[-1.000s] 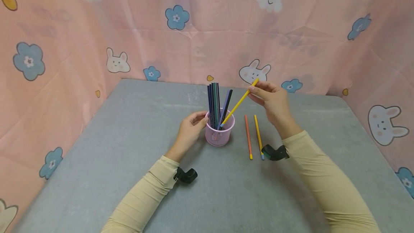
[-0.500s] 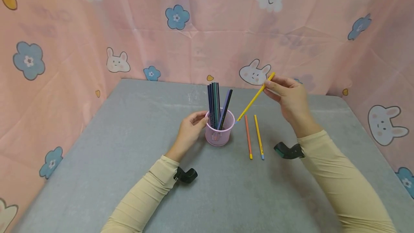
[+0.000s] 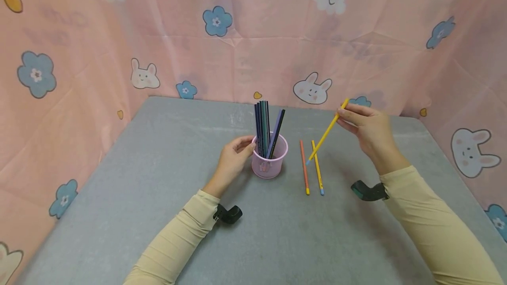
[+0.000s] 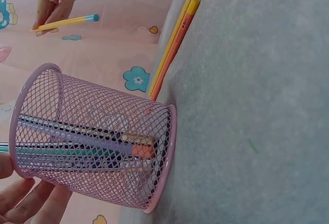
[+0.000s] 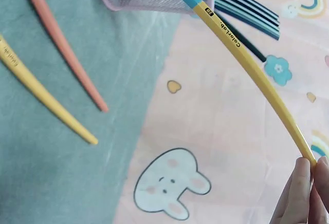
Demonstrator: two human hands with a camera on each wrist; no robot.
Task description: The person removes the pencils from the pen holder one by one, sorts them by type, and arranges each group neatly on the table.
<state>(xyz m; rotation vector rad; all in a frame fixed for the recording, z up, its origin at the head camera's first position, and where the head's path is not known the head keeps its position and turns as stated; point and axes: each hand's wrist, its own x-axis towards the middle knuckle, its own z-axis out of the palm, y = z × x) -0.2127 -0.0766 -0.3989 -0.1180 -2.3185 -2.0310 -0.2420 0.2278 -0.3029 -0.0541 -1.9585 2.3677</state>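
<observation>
A pink mesh pencil cup [image 3: 266,168] stands upright on the grey table, with several dark pencils [image 3: 262,122] and a purple one leaning in it. My left hand [image 3: 231,159] grips its rim from the left, thumb and fingers at the edge. To the right, my right hand [image 3: 372,133] pinches a yellow pencil [image 3: 328,131] near its upper end; its blue end slants down to the left, above the table. Below it lie an orange pencil [image 3: 304,168] and another yellow pencil [image 3: 318,170], side by side. "ColorLab" shows on the held pencil [image 5: 252,72] in the right wrist view.
The grey table [image 3: 138,179] runs back to a pink curtain [image 3: 178,21] printed with rabbits, flowers and clouds. A black camera mount [image 3: 227,214] sits on the left wrist, another black mount [image 3: 370,191] on the right.
My right hand has drawn the yellow pencil out of the cup and carried it right, over the two lying pencils. My left hand has stayed at the cup's rim.
</observation>
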